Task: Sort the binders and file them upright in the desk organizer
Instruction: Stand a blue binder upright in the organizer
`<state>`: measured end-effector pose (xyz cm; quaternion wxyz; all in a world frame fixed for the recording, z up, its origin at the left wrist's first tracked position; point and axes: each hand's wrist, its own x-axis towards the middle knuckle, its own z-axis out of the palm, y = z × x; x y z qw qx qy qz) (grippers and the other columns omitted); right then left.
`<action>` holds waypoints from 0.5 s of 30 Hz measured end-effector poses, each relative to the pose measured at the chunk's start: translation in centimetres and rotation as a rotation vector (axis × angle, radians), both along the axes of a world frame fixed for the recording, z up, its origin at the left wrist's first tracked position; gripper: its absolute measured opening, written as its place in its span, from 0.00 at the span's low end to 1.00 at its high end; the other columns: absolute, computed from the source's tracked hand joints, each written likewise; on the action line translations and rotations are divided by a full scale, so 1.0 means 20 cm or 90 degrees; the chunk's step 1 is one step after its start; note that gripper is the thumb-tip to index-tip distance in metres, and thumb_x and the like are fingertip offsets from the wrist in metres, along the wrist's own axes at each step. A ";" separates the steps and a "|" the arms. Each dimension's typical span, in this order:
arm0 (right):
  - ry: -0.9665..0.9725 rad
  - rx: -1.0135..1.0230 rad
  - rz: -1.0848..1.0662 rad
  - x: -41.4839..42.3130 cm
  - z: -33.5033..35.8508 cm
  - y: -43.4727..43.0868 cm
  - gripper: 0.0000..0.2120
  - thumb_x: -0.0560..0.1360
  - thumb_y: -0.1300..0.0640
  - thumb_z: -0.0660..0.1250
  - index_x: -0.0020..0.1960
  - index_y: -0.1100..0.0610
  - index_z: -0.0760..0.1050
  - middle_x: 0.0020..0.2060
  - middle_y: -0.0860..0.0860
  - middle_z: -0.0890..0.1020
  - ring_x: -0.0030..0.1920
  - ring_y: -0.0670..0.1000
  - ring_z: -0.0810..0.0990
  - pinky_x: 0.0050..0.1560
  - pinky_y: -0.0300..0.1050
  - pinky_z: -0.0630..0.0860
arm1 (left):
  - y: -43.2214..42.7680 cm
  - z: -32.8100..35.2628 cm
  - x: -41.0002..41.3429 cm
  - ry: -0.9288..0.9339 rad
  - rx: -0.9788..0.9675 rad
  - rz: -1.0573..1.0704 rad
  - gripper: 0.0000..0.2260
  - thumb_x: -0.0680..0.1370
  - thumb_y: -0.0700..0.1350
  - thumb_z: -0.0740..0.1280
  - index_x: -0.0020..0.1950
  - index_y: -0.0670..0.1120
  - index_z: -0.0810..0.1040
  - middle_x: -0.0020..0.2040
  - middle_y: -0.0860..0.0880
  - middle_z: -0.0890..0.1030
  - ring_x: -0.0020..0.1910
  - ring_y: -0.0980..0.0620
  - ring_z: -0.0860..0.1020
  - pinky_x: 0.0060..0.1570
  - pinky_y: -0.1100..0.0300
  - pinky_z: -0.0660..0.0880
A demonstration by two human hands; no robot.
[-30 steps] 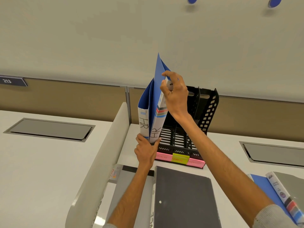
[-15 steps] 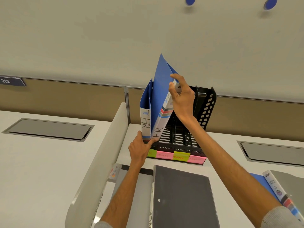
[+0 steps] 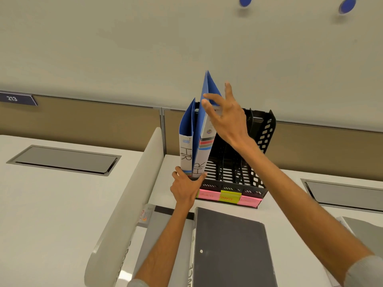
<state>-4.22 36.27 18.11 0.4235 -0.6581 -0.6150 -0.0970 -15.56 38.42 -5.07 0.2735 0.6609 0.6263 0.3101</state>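
At the desk organizer, left slot: our left hand clasps the feet of both blue HR binders (to hold them upright); right hand, fingers spread, touches one top.

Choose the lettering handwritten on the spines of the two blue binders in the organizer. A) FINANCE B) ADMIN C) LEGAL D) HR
D: the left blue binder and the tilted blue binder beside it both show HR on their white spines, at the left end of the black organizer.
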 end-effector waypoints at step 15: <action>-0.193 -0.221 0.195 -0.03 0.19 0.24 0.17 0.81 0.49 0.53 0.63 0.49 0.77 0.72 0.52 0.70 0.74 0.51 0.62 0.62 0.48 0.62 | 0.05 -0.02 -0.04 -0.024 0.044 0.009 0.36 0.69 0.67 0.70 0.66 0.45 0.63 0.60 0.47 0.79 0.49 0.43 0.81 0.49 0.52 0.79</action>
